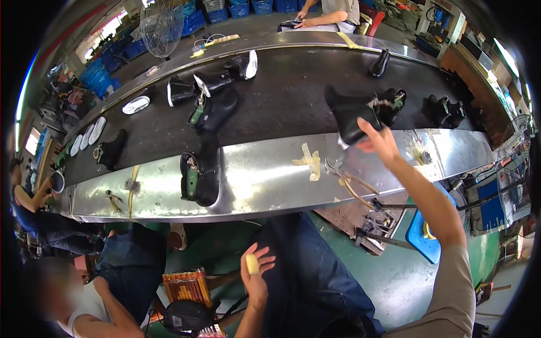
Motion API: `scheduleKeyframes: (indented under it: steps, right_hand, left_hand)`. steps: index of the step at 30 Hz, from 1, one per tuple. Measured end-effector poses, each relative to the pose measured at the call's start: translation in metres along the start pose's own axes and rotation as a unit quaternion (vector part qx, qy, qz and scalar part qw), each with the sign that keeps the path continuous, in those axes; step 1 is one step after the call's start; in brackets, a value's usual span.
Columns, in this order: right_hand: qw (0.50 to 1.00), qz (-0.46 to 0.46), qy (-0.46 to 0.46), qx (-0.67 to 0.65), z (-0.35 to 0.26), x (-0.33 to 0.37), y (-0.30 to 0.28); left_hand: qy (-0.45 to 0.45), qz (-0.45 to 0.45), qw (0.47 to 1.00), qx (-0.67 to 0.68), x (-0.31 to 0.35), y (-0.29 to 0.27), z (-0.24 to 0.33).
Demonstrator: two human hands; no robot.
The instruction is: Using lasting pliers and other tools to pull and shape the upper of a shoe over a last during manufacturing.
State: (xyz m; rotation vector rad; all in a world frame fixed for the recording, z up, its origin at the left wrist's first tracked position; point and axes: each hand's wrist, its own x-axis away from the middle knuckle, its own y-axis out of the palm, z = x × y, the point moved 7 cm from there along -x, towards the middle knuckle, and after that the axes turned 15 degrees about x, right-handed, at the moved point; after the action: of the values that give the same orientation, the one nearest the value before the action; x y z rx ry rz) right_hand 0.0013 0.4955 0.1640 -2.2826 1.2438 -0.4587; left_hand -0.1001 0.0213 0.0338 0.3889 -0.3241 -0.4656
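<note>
My right hand [378, 141] reaches over the metal edge with its fingers closed on a black boot [346, 112], which is tilted and partly blurred; a white sole edge shows at its lower end. Just behind it sits another dark boot with a green inside [399, 100]. Low in front of my body, my left hand [256, 276] is turned palm up with fingers apart; a pale yellow wrap [252, 264] appears to cover one finger. A black boot with a green inside [200, 183] stands on the metal ledge [253, 169], ahead and left of that hand.
Pincers [352, 183] lie on the ledge near tape strips [307, 161], and smaller pliers [114, 200] farther left. Several boots and white soles [96, 129] rest on the dark belt [282, 84]. One person [107, 298] sits at my left; another [335, 14] works across the belt.
</note>
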Motion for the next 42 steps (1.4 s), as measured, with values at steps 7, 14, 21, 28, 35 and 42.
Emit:
scheduleKeyframes:
  steps: [7,14,21,28,35,42]
  right_hand:
    - [0.897,0.134,0.026,0.420,0.065,-0.136,0.004]
    - [0.914,0.154,-0.217,0.304,0.027,-0.007,0.035]
    - [0.856,0.107,-0.320,0.392,0.015,0.125,0.062]
    - [0.819,0.124,-0.360,0.430,0.011,0.126,0.070]
    - [0.978,-0.100,-0.131,0.125,0.022,0.166,0.079]
    - [0.942,-0.322,0.058,-0.074,0.069,0.278,0.167]
  left_hand:
    - [0.237,0.063,0.952,-0.185,-0.033,-0.039,0.070]
    - [0.371,0.052,0.899,-0.226,-0.153,-0.014,0.121]
    - [0.272,0.130,0.948,-0.105,-0.164,-0.056,0.119]
    - [-0.016,0.121,0.992,-0.034,-0.008,-0.079,0.099]
    - [-0.208,-0.131,0.934,-0.260,-0.007,-0.018,0.007]
    - [0.023,-0.165,0.951,-0.260,0.008,0.027,-0.023]
